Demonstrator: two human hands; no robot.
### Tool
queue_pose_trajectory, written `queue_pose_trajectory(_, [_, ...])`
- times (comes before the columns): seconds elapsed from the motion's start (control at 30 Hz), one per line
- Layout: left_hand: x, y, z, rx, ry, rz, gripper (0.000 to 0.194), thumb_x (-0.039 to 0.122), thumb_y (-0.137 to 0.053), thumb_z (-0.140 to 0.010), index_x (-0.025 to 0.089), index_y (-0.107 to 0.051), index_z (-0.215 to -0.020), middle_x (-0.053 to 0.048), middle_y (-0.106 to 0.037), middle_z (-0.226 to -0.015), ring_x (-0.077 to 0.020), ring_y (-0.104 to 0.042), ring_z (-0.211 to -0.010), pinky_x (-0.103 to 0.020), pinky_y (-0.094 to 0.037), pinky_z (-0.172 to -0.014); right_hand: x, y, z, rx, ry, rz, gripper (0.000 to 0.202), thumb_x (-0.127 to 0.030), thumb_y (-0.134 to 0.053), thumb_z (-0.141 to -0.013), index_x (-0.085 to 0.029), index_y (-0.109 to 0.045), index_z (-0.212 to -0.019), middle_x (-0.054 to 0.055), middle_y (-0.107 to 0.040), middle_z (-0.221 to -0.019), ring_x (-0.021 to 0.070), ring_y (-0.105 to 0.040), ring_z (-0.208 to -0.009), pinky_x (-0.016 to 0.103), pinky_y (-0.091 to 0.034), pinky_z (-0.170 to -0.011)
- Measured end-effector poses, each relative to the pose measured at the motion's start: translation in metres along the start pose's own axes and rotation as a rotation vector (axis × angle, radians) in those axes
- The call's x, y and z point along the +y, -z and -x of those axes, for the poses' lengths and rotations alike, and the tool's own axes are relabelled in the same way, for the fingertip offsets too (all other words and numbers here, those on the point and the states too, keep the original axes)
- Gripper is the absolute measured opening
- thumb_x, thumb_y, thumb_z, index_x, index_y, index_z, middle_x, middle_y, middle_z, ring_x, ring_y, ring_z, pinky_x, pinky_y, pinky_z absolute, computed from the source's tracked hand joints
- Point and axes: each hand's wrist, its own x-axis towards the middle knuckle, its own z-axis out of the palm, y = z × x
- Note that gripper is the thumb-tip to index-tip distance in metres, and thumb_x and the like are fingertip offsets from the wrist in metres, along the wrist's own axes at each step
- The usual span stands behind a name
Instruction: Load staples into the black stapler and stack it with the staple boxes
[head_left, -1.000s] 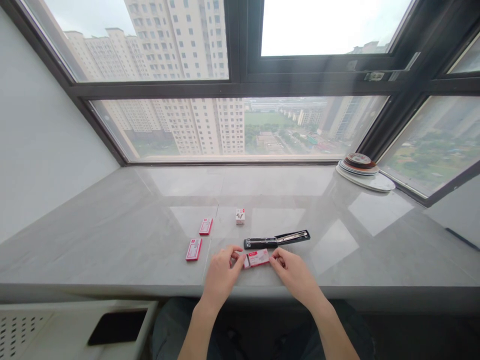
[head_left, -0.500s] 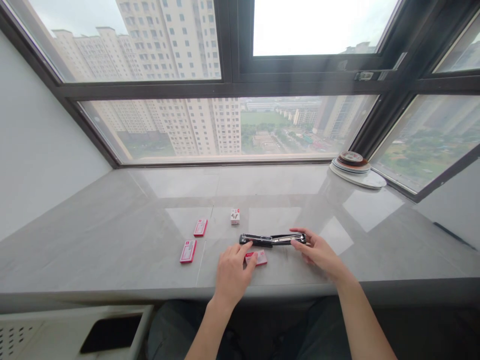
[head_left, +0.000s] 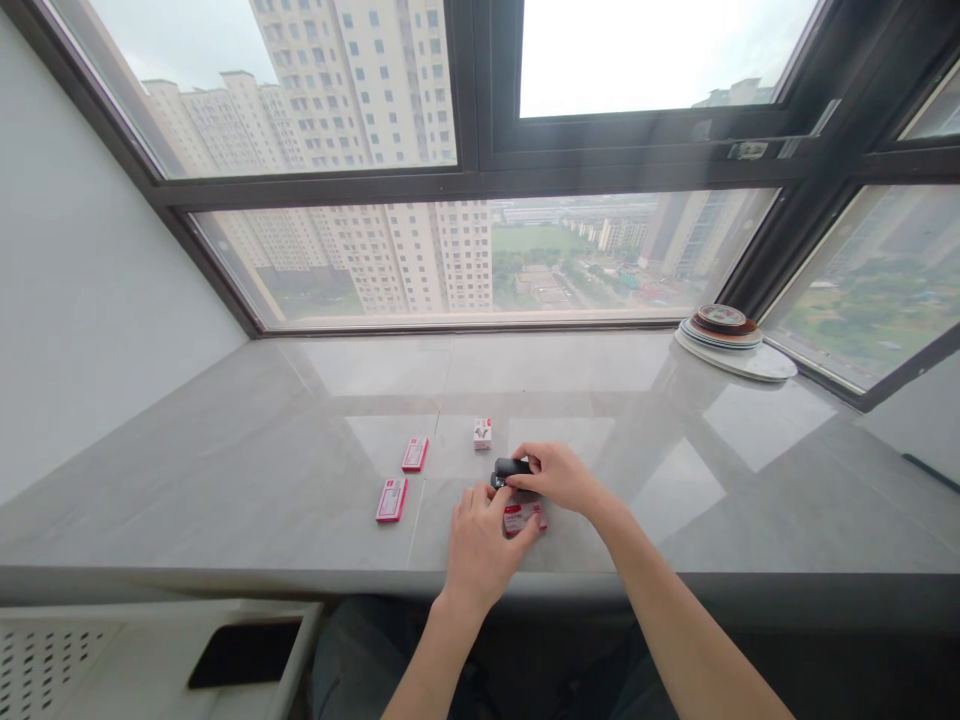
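A black stapler (head_left: 513, 467) lies on the grey stone counter, its top arm folded over the base. My right hand (head_left: 561, 478) grips the top arm between thumb and fingers and covers its right part. My left hand (head_left: 480, 543) has its fingers against the stapler's left end, steadying the base. Its thumb reaches over a red-and-white staple box (head_left: 517, 519) just in front of the stapler. Two more flat staple boxes, one nearer (head_left: 391, 500) and one farther (head_left: 415, 455), lie to the left. Behind the stapler stands a small white-and-red box (head_left: 482, 434).
A stack of plates (head_left: 731, 345) sits in the counter's far right corner by the window. Below the front edge at left is a white plastic item (head_left: 150, 650) with holes and a dark opening. A white wall (head_left: 90, 300) rises on the left.
My right hand has swung the stapler's top arm over to the left, folding the spread-open stapler closed. My left hand stays at its left end. The view has shifted slightly.
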Motion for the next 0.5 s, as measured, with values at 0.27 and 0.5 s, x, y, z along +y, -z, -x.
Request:
queue_pose_trajectory(0.27, [-0.012, 0.008, 0.000, 0.005, -0.096, -0.048, 0.017, 0.029, -0.071, -0.086, 0.032, -0.071, -0.102, -0.008, -0.060, -0.120, -0.0312, -0.053, -0.114, -0.050, -0.044, -0.098, 0.005, 0.005, 0.002, 0.053, -0.068, 0.096, 0.033, -0.050, -0.073, -0.081, -0.021, -0.073, -0.096, -0.006, -0.052, -0.062, 0.0119, -0.048, -0.061, 0.025, -0.028, -0.059])
queue_pose_trajectory(0.5, [-0.102, 0.050, -0.010, 0.296, 0.190, -0.301, 0.012, 0.034, -0.071, -0.083, 0.025, -0.064, -0.085, -0.010, -0.051, -0.142, -0.0409, -0.041, -0.132, -0.063, -0.035, -0.107, 0.012, 0.002, 0.004, 0.072, -0.077, 0.093, 0.035, -0.054, -0.071, -0.082, -0.023, -0.073, -0.096, -0.006, -0.050, -0.063, 0.0123, -0.048, -0.061, 0.025, -0.027, -0.059])
